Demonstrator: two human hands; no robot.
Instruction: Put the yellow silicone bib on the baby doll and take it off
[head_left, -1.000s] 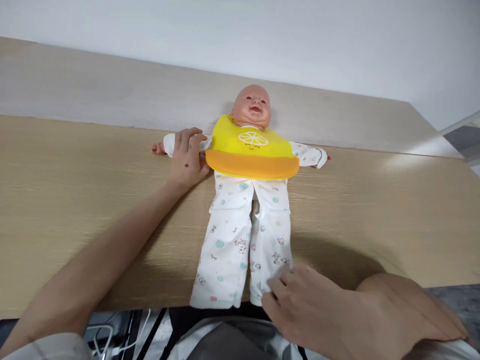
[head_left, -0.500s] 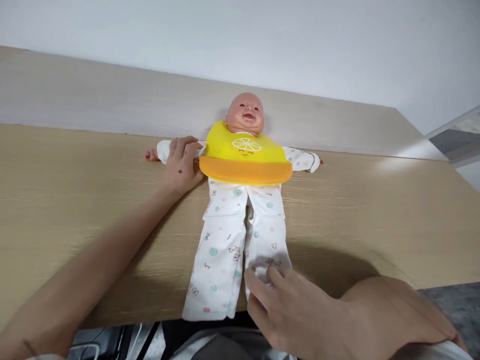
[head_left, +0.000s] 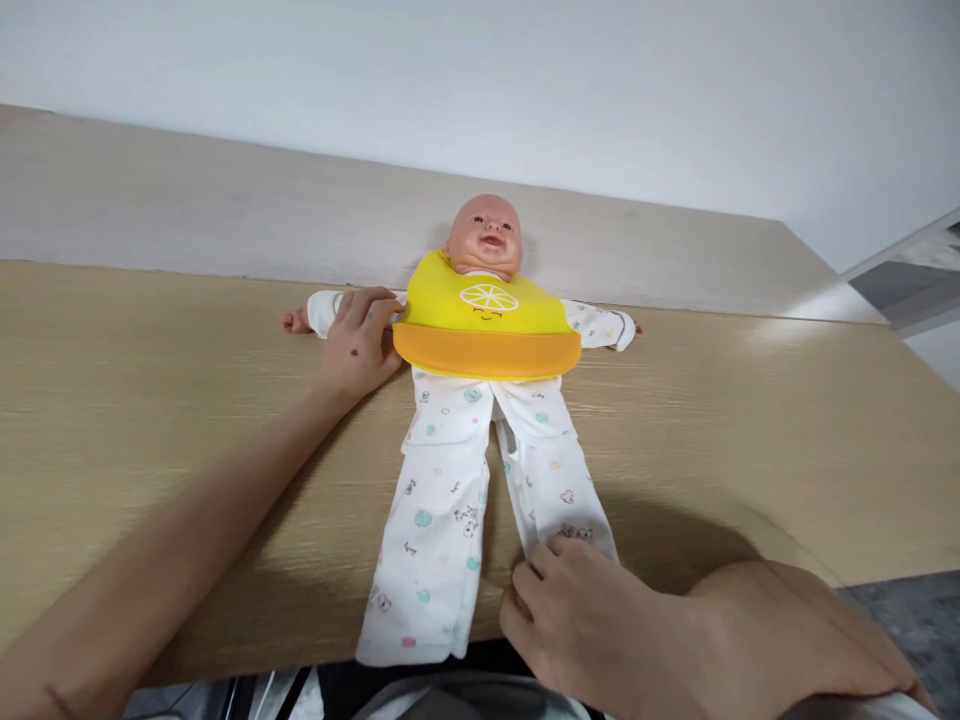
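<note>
A baby doll (head_left: 487,232) lies on its back on the table, arms spread. It wears a yellow bib (head_left: 442,295) with an orange pocket, a white patterned top and white patterned trousers (head_left: 427,530). My left hand (head_left: 361,340) is curled over the doll's sleeved arm at the left, fingertips beside the bib's edge. Lower down, my right hand (head_left: 574,610) is closed on the lower part of the trouser leg on the right side, hiding that leg's end. The other trouser leg lies flat, its cuff at the table's near edge.
The light wooden table (head_left: 750,430) meets a pale raised board (head_left: 187,210) behind the doll, with a white wall (head_left: 525,90) beyond. Below the near edge, my lap (head_left: 465,698) and some cables show. Grey floor is visible at the lower right.
My right hand has moved slightly right and drawn the trouser leg outward, so the gap between the legs is wider. My left hand stays at the doll's arm.
</note>
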